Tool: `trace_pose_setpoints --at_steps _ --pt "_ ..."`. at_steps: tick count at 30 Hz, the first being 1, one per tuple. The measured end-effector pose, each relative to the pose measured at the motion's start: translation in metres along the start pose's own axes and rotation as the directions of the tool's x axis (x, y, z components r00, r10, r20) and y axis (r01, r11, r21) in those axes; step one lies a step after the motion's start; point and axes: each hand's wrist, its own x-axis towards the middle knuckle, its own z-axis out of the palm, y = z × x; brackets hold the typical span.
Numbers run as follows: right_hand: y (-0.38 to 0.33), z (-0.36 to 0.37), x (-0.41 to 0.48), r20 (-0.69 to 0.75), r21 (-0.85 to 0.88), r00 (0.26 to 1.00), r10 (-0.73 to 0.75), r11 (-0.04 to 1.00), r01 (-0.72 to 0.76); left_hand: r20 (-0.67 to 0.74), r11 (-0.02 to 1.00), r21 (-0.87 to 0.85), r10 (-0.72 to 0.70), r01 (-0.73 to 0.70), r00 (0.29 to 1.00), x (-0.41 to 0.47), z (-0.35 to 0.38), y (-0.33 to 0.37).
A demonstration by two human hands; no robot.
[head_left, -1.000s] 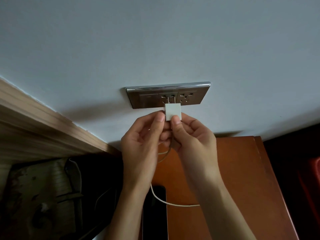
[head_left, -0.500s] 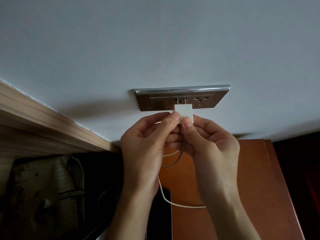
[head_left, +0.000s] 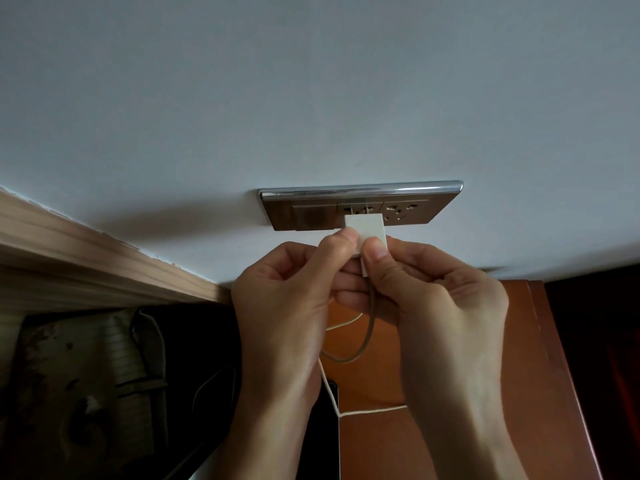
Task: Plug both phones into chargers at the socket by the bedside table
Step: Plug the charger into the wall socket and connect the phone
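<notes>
Left hand (head_left: 287,306) and right hand (head_left: 446,306) pinch the charger (head_left: 367,229) in a shared grip; prongs (head_left: 358,211) face the socket (head_left: 408,213) directly ahead

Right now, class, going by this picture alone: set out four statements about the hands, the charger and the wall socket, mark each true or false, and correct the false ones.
1. The left hand and the right hand both pinch the white square charger block. True.
2. The charger block is at the rightmost outlet of the brushed-metal socket plate. False: it is at the middle outlet, and the right one is free.
3. A pale cable hangs in a loop below the charger block. True.
4. The dark phone is held in the left hand. False: it lies on the orange-brown wooden bedside table.
</notes>
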Motion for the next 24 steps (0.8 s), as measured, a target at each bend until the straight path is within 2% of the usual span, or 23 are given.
trace_pose_setpoints --at_steps 9,18,24 --pt "-0.002 0.008 -0.004 -0.004 0.025 1.0 0.016 1.0 -0.016 -0.006 0.998 0.062 0.006 -0.006 1.0 0.002 0.0 -0.001" --pt "0.001 0.006 0.001 -0.025 -0.113 0.998 0.058 0.992 -0.06 -0.003 0.997 0.071 0.002 -0.001 1.0 0.0 -0.002 -0.001" --pt "-0.014 0.003 0.001 0.018 -0.17 1.0 -0.014 0.985 0.017 -0.017 0.998 0.056 0.032 -0.031 0.999 -0.001 0.003 0.001"
